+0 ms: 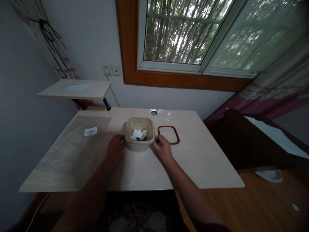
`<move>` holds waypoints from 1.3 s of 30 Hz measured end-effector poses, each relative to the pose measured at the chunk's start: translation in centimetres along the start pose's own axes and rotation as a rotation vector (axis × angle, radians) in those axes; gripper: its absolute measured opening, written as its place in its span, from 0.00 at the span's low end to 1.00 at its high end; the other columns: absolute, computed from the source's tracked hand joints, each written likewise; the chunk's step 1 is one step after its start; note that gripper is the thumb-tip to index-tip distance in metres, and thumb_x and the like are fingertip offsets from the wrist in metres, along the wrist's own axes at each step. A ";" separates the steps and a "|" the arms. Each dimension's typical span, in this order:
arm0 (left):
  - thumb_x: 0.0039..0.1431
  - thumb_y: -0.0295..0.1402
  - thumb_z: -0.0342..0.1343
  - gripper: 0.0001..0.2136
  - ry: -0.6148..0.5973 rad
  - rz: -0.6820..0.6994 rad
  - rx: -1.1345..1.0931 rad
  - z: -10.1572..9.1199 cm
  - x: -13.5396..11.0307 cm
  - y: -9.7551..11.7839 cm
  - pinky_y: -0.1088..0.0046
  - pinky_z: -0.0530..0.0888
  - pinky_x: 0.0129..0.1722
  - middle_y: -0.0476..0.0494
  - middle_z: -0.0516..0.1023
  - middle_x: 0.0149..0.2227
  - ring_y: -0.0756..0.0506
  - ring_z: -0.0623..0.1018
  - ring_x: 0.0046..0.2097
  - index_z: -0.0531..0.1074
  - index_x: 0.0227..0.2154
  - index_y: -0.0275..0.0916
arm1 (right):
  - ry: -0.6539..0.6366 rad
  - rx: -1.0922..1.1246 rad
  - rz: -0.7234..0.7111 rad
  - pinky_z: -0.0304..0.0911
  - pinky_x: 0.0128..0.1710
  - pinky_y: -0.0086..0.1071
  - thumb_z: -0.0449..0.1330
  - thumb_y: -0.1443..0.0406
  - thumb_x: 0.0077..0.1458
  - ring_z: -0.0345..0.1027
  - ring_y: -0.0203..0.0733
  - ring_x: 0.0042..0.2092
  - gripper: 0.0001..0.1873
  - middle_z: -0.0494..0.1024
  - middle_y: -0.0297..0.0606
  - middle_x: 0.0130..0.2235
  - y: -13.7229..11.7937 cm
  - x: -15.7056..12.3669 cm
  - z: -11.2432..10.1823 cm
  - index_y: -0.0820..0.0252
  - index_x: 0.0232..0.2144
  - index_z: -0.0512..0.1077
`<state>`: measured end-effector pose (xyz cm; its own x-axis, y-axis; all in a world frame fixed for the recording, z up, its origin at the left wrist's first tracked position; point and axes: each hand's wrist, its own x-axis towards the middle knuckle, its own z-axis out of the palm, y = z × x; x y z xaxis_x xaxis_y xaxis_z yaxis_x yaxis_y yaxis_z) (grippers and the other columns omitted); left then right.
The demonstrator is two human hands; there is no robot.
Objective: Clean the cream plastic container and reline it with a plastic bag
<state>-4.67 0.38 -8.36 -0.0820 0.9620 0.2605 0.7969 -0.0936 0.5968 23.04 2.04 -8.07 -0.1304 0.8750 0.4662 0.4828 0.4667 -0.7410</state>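
Observation:
A small pale waste bin (138,147) stands upright on the desk, its mouth facing up. Crumpled white paper (138,134) and something dark lie at its bottom. My left hand (117,144) is closed at the bin's left side, fingers at the wall just below the rim. On the opposite side, my right hand (162,145) pinches at the bin's right edge, with the fingertips partly hidden. Just right of the bin, a reddish-brown rounded-square ring (178,135) lies flat. To the left, a clear plastic bag (72,148) is spread out with a white slip of paper (90,131) on it.
The light wooden desk (202,161) carries a small raised shelf (94,90) at its back left, with a paper sheet (77,87) on top. Behind are a wall socket (111,70) and window. A dark piece of furniture (241,145) stands at the right.

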 end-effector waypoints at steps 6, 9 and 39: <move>0.57 0.39 0.55 0.11 0.074 -0.052 -0.165 -2.1 0.4 0.7 0.63 0.73 0.46 0.40 0.81 0.39 0.40 0.78 0.42 0.77 0.36 0.40 | 0.049 0.035 0.033 0.64 0.38 0.34 0.59 0.66 0.57 0.68 0.42 0.35 0.04 0.75 0.36 0.33 -1.3 0.7 -1.0 0.57 0.35 0.75; 0.57 0.41 0.55 0.12 0.091 -0.073 -0.236 -2.9 0.7 1.0 0.64 0.73 0.45 0.41 0.81 0.39 0.41 0.79 0.41 0.77 0.37 0.39 | 0.058 0.049 0.014 0.63 0.36 0.34 0.59 0.66 0.56 0.67 0.41 0.34 0.03 0.75 0.36 0.33 -2.1 1.3 -1.7 0.57 0.34 0.74; 0.54 0.44 0.60 0.14 0.108 -0.195 -0.491 -8.2 2.6 3.0 0.69 0.75 0.43 0.45 0.83 0.35 0.44 0.81 0.39 0.78 0.35 0.38 | -0.016 0.047 0.039 0.63 0.31 0.33 0.62 0.61 0.56 0.68 0.40 0.31 0.06 0.78 0.37 0.32 -4.1 3.3 -4.1 0.57 0.32 0.77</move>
<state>-7.42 0.52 0.34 -0.2821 0.9441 0.1705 0.3891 -0.0499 0.9198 24.20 2.52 -1.47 -0.1266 0.8943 0.4291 0.4464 0.4377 -0.7805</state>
